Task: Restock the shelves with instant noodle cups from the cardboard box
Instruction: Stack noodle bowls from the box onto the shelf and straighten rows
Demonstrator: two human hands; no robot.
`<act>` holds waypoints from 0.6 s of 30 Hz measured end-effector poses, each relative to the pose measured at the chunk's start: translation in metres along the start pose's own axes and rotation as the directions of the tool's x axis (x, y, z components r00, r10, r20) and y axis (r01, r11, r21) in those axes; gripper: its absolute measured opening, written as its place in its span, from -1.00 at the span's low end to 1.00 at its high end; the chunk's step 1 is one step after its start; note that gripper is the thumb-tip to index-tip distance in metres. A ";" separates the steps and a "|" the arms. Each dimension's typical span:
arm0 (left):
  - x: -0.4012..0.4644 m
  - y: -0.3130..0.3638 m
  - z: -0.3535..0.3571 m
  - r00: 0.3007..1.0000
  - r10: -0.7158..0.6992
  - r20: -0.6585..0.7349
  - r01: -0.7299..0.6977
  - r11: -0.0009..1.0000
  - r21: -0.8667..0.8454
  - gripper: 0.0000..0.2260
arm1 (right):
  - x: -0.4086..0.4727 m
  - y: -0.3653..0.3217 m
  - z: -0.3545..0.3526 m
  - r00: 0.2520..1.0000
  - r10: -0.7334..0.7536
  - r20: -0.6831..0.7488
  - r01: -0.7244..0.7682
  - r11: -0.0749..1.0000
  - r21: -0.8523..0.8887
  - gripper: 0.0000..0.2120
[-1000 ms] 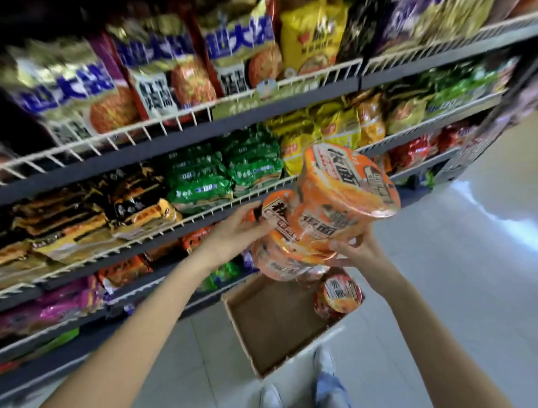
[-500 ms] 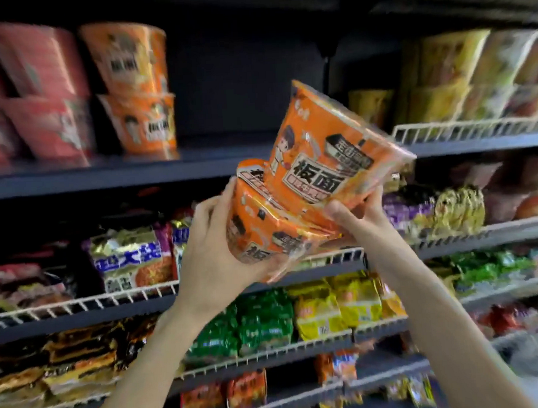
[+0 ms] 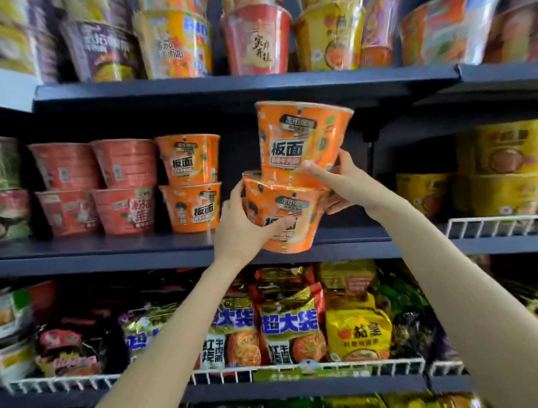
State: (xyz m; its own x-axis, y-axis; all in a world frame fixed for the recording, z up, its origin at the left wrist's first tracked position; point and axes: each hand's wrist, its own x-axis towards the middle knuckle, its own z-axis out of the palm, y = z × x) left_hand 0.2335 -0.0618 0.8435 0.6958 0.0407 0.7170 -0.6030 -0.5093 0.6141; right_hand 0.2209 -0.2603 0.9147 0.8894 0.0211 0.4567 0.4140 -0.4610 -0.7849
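Two stacked orange noodle cups [image 3: 291, 178] held at a dark shelf [image 3: 109, 257]: left hand [image 3: 241, 226] fingers curled around the lower, right hand [image 3: 340, 179] pinching the upper

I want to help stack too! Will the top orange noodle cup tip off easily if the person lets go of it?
Probably, yes. The top orange cup sits a bit off-centre on the lower orange cup, and its base is narrower than its rim. The shiny wrap looks slippery. The right hand steadies it; the left hand grips the lower cup.
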 end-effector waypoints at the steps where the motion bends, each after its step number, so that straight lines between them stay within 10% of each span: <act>1: 0.008 -0.005 0.005 1.000 -0.018 0.006 0.019 1.000 -0.010 0.00 | 0.010 0.003 0.003 1.000 0.003 -0.008 -0.003 1.000 -0.009 -0.14; 18: 0.106 -0.080 0.049 0.986 -0.132 0.097 0.102 0.959 0.263 -0.13 | 0.145 0.050 0.066 0.998 0.039 -0.051 -0.046 0.989 -0.144 -0.11</act>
State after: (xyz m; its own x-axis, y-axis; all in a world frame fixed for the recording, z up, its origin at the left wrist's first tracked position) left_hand 0.3746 -0.0594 0.8544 0.8039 0.0235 0.5943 -0.4048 -0.7105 0.5757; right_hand 0.3835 -0.2220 0.9143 0.8937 -0.0426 0.4467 0.3404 -0.5843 -0.7367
